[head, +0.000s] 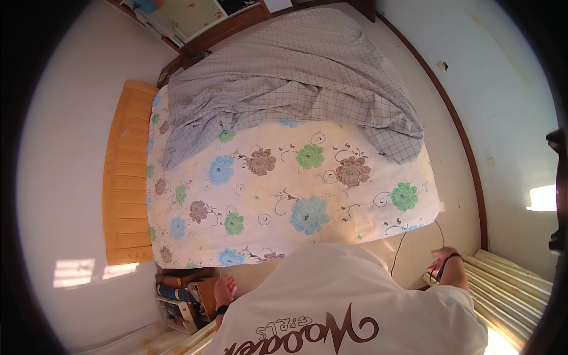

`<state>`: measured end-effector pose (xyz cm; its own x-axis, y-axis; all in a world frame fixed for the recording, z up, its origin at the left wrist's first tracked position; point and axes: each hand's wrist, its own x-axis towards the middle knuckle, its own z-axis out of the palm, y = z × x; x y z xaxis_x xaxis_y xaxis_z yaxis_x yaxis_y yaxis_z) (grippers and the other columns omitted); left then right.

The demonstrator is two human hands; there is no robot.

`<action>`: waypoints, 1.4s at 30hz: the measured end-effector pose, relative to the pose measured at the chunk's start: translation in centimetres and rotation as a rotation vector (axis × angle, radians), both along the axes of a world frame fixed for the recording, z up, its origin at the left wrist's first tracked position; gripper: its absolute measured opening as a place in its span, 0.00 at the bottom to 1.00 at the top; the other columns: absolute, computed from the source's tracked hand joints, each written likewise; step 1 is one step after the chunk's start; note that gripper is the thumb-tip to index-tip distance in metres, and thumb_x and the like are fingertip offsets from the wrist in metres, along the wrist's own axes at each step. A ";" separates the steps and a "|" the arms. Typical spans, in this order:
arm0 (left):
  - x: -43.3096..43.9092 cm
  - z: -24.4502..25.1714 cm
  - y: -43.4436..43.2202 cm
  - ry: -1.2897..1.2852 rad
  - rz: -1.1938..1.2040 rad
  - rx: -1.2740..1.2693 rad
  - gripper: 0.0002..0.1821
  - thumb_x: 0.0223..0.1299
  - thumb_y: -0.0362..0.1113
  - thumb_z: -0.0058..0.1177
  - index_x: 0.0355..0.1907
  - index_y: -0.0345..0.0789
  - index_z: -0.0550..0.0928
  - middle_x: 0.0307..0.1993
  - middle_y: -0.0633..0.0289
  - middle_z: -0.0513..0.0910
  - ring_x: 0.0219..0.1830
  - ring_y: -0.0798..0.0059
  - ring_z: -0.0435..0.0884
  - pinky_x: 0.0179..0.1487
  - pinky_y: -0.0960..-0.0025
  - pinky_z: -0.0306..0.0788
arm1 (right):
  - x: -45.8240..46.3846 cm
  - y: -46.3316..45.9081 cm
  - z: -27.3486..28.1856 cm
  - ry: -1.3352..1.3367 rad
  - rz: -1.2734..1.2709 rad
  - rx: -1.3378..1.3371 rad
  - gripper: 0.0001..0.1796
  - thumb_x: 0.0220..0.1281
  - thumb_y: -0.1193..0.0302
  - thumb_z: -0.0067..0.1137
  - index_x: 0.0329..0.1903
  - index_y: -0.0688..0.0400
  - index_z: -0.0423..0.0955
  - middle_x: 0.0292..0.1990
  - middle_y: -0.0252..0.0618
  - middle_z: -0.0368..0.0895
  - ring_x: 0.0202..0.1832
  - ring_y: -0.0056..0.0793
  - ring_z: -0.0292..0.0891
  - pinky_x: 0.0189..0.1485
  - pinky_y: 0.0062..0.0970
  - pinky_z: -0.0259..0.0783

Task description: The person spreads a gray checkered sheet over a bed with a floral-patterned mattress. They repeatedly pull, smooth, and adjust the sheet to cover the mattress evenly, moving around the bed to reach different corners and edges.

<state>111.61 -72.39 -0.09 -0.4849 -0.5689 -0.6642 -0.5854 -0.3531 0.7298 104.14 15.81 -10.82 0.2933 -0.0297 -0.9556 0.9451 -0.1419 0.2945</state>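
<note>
My left hand (225, 287), with a dark band at its wrist, hangs at the lower left beside a small shelf unit; its fingers look curled, and nothing shows in it. My right hand (440, 259), with a black band at its wrist, is held out at the lower right near striped curtains, fingers apart and empty. Before me lies a bed with a white flowered sheet (275, 191). A grey checked blanket (288, 84) lies rumpled over its far half, with one corner hanging down towards the sheet's middle on the right. Neither hand touches the bed.
A wooden headboard (128, 177) stands at the bed's left end. The shelf unit (177, 310) holds several things. Striped curtains (506, 284) hang at the lower right. A thin cable (399, 250) runs over the floor. A cabinet (208, 37) stands beyond the bed, and walls rise on both sides.
</note>
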 end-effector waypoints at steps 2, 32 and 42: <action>-2.7 2.1 1.4 0.045 0.034 -0.004 0.14 0.69 0.40 0.47 0.52 0.36 0.75 0.36 0.62 0.82 0.35 0.75 0.80 0.37 0.72 0.75 | 2.1 -5.7 0.3 0.094 0.168 -0.137 0.36 0.72 0.60 0.46 0.68 0.72 0.44 0.62 0.74 0.61 0.55 0.63 0.72 0.51 0.53 0.74; -47.2 -18.6 -28.3 0.073 -0.422 -1.017 0.16 0.58 0.40 0.56 0.44 0.30 0.80 0.45 0.47 0.83 0.49 0.49 0.81 0.52 0.57 0.74 | -55.1 -61.5 18.5 1.041 1.194 -0.088 0.24 0.67 0.58 0.53 0.59 0.60 0.69 0.41 0.40 0.78 0.29 0.26 0.77 0.32 0.28 0.76; -49.5 -31.6 -20.2 -0.190 -0.427 -1.349 0.39 0.67 0.57 0.38 0.73 0.35 0.53 0.74 0.49 0.51 0.77 0.52 0.44 0.74 0.49 0.39 | -72.2 -71.1 -10.3 1.639 1.647 0.620 0.25 0.62 0.67 0.52 0.61 0.60 0.67 0.50 0.58 0.77 0.56 0.53 0.71 0.60 0.39 0.68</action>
<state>62.15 -92.60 -31.66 -0.7435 -0.6425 0.1854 -0.5936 0.7618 0.2595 31.97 -55.28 -21.10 -0.9100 -0.3880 -0.1463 -0.3429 0.9026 -0.2604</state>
